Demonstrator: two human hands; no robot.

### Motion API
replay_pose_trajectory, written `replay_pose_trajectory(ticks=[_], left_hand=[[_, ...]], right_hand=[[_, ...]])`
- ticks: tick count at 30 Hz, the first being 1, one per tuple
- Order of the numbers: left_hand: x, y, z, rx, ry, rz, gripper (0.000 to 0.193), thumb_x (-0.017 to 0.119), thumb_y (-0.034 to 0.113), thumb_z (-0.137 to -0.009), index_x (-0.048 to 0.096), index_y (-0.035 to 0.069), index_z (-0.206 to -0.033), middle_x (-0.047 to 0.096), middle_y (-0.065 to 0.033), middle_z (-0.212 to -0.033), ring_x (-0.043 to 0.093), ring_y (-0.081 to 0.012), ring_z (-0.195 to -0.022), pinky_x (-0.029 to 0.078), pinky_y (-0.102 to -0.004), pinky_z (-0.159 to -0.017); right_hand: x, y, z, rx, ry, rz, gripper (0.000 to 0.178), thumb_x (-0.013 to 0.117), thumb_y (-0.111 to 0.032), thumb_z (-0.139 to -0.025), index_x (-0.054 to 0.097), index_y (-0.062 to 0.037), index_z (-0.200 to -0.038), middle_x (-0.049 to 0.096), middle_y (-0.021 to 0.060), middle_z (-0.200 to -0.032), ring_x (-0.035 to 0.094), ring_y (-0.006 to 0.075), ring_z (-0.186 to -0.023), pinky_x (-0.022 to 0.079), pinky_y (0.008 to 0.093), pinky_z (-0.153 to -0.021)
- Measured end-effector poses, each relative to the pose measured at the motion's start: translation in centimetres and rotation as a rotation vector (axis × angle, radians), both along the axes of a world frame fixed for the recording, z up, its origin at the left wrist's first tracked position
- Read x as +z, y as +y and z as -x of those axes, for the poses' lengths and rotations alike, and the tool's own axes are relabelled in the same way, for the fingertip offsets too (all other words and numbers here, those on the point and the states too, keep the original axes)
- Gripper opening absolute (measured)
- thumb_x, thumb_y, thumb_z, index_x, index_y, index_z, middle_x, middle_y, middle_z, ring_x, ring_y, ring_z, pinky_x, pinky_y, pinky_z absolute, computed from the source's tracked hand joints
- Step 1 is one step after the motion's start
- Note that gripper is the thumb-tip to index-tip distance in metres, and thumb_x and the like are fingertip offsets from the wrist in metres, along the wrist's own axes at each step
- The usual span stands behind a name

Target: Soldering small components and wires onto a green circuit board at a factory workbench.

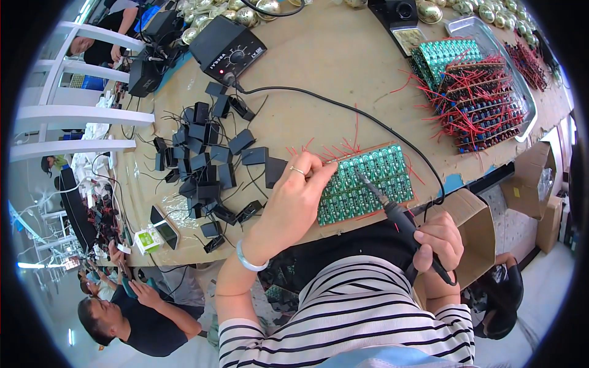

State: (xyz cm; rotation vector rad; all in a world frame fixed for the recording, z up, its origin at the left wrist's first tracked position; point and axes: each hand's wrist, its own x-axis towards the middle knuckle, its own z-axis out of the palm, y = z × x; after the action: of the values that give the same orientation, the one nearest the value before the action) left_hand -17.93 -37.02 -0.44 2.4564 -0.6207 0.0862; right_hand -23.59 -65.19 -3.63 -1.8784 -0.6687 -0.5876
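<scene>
A green circuit board panel point(356, 199) lies at the table's front edge, with rows of solder points facing up and red wires sticking out beyond its edges. My left hand point(293, 195), wearing a ring and a pale bangle, has thumb and forefinger pinched together at the panel's upper left corner. What sits between those fingertips is hidden. In my right hand point(439, 241) is a soldering iron point(400, 218) with a black handle, held from the right. Its metal tip points up and left over the panel; whether it touches cannot be made out.
A black soldering station point(228, 51) stands at the back left, its cable running to the iron. Many small black boxes point(199, 156) with wires are heaped at left. Wired panels point(478, 107) are stacked on a tray at right. A cardboard box point(469, 224) stands below. Another person point(141, 319) sits left.
</scene>
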Motion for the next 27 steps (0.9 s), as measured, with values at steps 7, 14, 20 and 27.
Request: replay_pose_trajectory(ticks=[7, 14, 20, 27], left_hand=[[-0.6, -0.9, -0.7, 0.058, -0.067, -0.024, 0.012, 0.07, -0.002, -0.085, 0.066, 0.0, -0.097, 0.058, -0.0108, -0.093, 0.062, -0.0298, -0.088, 0.054, -0.0405, -0.074], [-1.2, -0.9, -0.7, 0.062, -0.089, -0.024, 0.01, 0.07, 0.0, -0.086, 0.066, 0.0, -0.095, 0.059, -0.0108, -0.092, 0.063, -0.0292, -0.087, 0.054, -0.0402, -0.074], [-1.5, -1.1, -0.7, 0.075, -0.118, -0.03, 0.009, 0.07, 0.002, -0.086, 0.065, 0.0, -0.094, 0.058, -0.0112, -0.092, 0.062, -0.0288, -0.086, 0.054, -0.0398, -0.074], [-1.5, -1.5, -0.6, 0.097, -0.148, -0.034, 0.013, 0.073, -0.002, -0.081, 0.067, 0.0, -0.092, 0.062, -0.0112, -0.089, 0.064, -0.0303, -0.081, 0.054, -0.0399, -0.073]], right_hand=[[-0.2, 0.6, -1.1, 0.059, 0.033, 0.017, 0.01, 0.066, 0.0, -0.083, 0.068, 0.0009, -0.093, 0.067, 0.0094, -0.082, 0.061, 0.0239, -0.064, 0.052, 0.0364, -0.061], [-0.2, 1.1, -1.6, 0.097, 0.008, 0.057, 0.014, 0.067, 0.002, -0.079, 0.069, 0.0015, -0.093, 0.066, 0.0088, -0.082, 0.061, 0.0229, -0.064, 0.052, 0.0354, -0.06], [0.2, 1.3, -1.5, 0.109, -0.014, 0.123, 0.008, 0.063, -0.003, -0.086, 0.066, 0.0007, -0.092, 0.065, 0.0099, -0.08, 0.06, 0.0248, -0.062, 0.051, 0.0375, -0.059], [0.3, 0.5, -1.2, 0.124, -0.039, 0.116, 0.013, 0.069, -0.003, -0.084, 0.069, 0.0016, -0.097, 0.065, 0.0088, -0.085, 0.061, 0.023, -0.066, 0.052, 0.0352, -0.06]])
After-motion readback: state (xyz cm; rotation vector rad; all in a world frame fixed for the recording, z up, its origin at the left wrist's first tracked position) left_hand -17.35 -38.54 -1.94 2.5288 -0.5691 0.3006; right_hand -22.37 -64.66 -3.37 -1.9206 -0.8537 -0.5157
